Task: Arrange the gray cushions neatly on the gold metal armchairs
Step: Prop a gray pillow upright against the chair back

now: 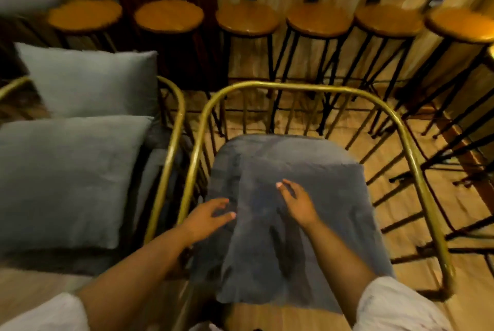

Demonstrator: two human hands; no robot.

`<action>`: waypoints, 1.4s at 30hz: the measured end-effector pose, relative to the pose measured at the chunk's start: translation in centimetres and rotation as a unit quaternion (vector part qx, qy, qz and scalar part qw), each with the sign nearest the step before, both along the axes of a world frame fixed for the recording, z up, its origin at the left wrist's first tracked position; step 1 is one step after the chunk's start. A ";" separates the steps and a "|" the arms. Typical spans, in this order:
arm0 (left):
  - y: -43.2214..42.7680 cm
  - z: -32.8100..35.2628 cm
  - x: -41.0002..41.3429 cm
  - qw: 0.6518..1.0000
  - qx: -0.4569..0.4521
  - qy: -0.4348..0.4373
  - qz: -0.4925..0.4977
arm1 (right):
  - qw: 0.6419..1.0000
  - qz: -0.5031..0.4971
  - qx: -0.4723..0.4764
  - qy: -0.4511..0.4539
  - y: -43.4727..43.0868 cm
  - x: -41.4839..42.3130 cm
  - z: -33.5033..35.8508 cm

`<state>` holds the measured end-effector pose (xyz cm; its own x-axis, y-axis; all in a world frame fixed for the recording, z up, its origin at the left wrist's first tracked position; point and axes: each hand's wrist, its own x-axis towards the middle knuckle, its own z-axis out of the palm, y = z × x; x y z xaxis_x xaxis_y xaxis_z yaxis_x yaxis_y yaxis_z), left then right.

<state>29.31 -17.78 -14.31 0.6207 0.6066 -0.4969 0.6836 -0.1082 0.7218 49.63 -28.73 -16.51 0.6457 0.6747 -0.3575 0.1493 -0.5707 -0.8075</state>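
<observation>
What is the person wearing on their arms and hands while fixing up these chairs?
Nothing on the hands: the left hand and the right hand are bare, with no gloves, rings or watch visible. The forearms are uncovered too. Short, loose, light-coloured sleeves end near the elbows. The fingernails look pale and unpainted, though the picture is blurry.

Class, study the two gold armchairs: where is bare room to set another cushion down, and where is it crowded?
Free: the back half of the dark seat pad, between the hands and the curved backrest rail. Crowded: the left armchair, filled by two gray cushions.
</observation>
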 end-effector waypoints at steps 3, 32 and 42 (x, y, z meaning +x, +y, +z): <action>3.1 4.4 -5.4 0.995 0.033 -0.037 0.086 | 0.994 0.087 0.037 0.046 5.0 -5.6 3.9; 42.4 -1.8 -42.1 0.959 -0.037 -0.011 0.281 | 0.988 -0.043 0.022 0.144 36.5 -30.9 -2.8; 41.8 -1.8 -42.5 0.954 -0.039 -0.061 0.291 | 0.983 -0.062 0.075 0.157 34.8 -31.6 -2.2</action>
<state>-13.16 24.01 -16.07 0.2456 0.8298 -0.5011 0.5224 0.3222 0.7895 18.07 6.06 -18.72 0.6007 0.6581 -0.4540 -0.1834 -0.4393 -0.8794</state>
